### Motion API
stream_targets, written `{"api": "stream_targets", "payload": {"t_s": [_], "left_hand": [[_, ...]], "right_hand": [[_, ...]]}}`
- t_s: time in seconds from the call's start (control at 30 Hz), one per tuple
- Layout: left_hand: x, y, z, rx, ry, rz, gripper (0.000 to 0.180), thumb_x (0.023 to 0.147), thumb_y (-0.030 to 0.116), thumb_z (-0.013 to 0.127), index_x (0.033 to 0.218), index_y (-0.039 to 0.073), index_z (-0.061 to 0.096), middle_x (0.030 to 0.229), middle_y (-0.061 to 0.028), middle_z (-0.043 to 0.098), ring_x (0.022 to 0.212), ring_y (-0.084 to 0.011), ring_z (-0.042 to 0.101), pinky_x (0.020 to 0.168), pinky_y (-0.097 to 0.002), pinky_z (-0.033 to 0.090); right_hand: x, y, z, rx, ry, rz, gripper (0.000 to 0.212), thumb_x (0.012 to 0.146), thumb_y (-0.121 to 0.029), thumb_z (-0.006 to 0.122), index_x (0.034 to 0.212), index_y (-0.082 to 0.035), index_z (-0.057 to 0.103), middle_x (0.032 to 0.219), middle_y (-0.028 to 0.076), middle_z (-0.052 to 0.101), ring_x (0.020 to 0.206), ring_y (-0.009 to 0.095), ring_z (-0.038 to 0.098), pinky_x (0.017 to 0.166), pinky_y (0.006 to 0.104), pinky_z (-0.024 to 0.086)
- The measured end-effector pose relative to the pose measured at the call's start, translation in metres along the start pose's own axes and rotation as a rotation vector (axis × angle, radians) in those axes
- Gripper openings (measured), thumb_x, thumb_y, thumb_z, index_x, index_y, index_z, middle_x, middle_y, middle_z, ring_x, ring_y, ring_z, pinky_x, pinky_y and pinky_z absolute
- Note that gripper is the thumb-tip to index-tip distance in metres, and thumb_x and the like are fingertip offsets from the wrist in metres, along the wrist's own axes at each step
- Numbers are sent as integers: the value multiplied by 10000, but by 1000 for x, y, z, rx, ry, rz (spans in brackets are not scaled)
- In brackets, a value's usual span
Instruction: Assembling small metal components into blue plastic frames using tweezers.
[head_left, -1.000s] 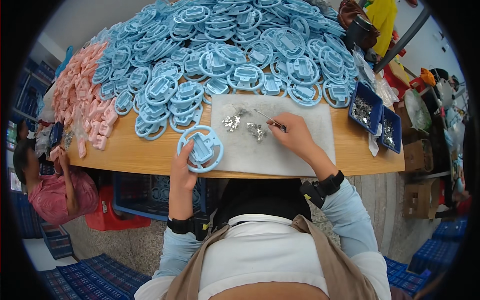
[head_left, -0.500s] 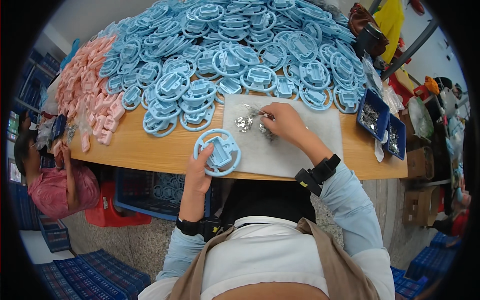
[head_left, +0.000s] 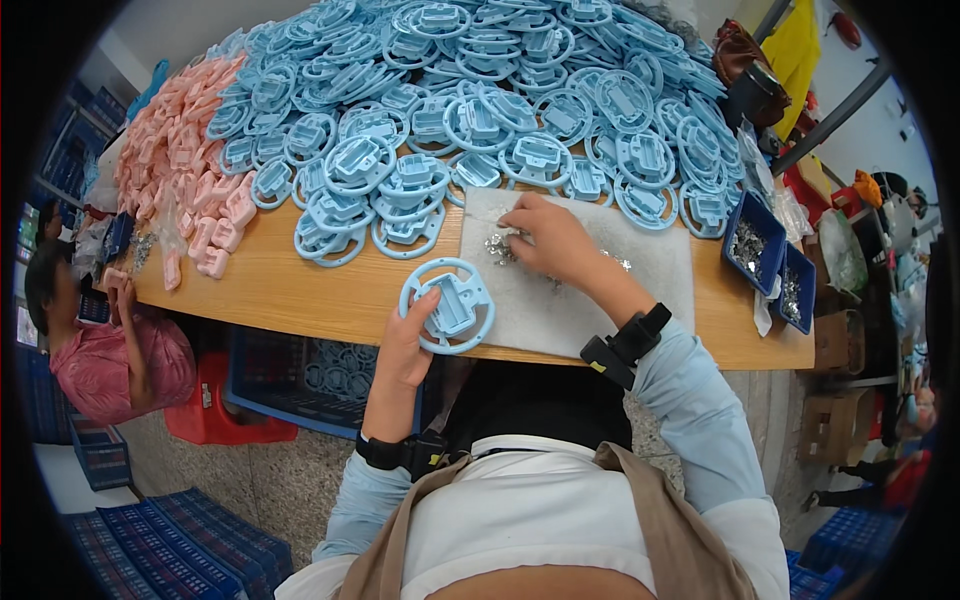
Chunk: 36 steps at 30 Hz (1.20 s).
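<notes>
My left hand (head_left: 408, 345) grips a light-blue plastic ring part (head_left: 455, 308), shaped like a toy steering wheel with a recessed box at its centre. The thumb lies on its left rim, and it is held just over the table's front edge. On a pale grey mat (head_left: 640, 300), small shiny metal pieces (head_left: 497, 248) lie in a loose heap. My right hand (head_left: 550, 237) is closed directly over this heap, fingertips at the pieces. The slim metal tweezers it held a moment earlier are mostly hidden by the fingers now.
Blue ring parts (head_left: 430, 125) are piled high across the back, pink plastic parts (head_left: 185, 165) at the left. Two dark-blue bins (head_left: 768, 272) of metal pieces stand at the right. A blue crate (head_left: 300, 395) is below the table; a person (head_left: 120, 360) sits at the left.
My right hand has turned and moved slightly left over the metal pieces, and the tweezers no longer show clearly. The left hand still grips the ring part. The whole view has shifted slightly.
</notes>
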<state>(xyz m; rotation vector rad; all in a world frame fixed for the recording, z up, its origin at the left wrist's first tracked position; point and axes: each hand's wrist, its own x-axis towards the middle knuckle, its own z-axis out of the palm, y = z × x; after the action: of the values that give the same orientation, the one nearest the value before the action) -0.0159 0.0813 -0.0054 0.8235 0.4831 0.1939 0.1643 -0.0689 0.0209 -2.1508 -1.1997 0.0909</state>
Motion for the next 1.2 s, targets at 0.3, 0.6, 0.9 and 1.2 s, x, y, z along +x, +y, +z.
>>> {"api": "stream_targets", "payload": {"t_s": [0.3, 0.6, 0.9, 1.2], "left_hand": [[-2, 1, 2, 17, -9, 19, 298, 828, 177, 621, 1073, 36, 523, 958, -44, 601, 862, -114, 595, 744, -258, 487], [2, 4, 1, 83, -23, -23, 303, 827, 206, 623, 1065, 48, 521, 932, -39, 603, 857, -110, 596, 700, -250, 496], [4, 5, 4, 67, -18, -32, 315, 819, 197, 628, 1075, 47, 522, 954, -53, 605, 864, -133, 601, 716, -265, 503], [4, 9, 7, 86, -19, -75, 321, 811, 193, 640, 1061, 21, 536, 946, -70, 606, 846, -148, 614, 710, -292, 520]], "right_hand": [[20, -2, 17, -302, -179, -12, 112, 781, -112, 566, 841, -31, 615, 889, 111, 543, 761, 305, 570, 683, 404, 457], [-1, -6, 1, 20, -94, 75, 156, 805, -149, 551, 783, 3, 580, 769, 167, 538, 720, 347, 538, 644, 416, 414], [-34, -17, -4, -16, -150, 220, 135, 764, -118, 590, 788, 12, 620, 768, 170, 570, 711, 335, 546, 634, 381, 421], [-49, -9, -5, 0, 15, 169, 147, 761, -107, 595, 860, -11, 648, 775, 133, 561, 718, 295, 561, 638, 363, 437]]}}
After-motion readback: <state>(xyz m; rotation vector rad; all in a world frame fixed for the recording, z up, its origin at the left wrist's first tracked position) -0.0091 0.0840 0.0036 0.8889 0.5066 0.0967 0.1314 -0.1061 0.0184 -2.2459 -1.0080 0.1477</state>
